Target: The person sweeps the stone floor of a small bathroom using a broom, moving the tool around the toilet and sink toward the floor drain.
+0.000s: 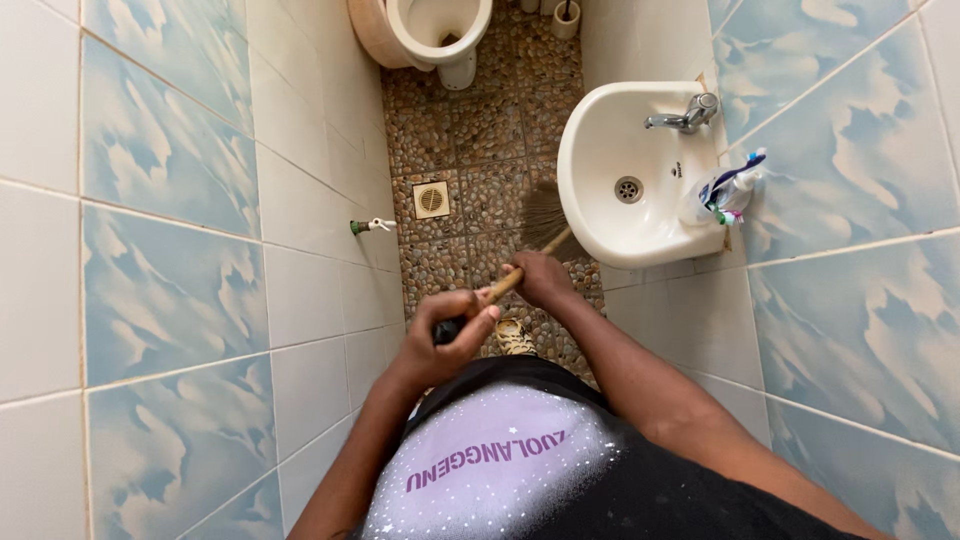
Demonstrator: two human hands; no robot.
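Head view, nearest first: left hand wrapped tight round the dark upper end of a long wooden-handled broom. Just beyond, right hand clenched lower on the same handle. Brown bristles fanned over the pebble-patterned brown floor, partly under the white ceramic washbasin with its chrome tap. Square drain grate near the left wall. Farthest off, white toilet bowl.
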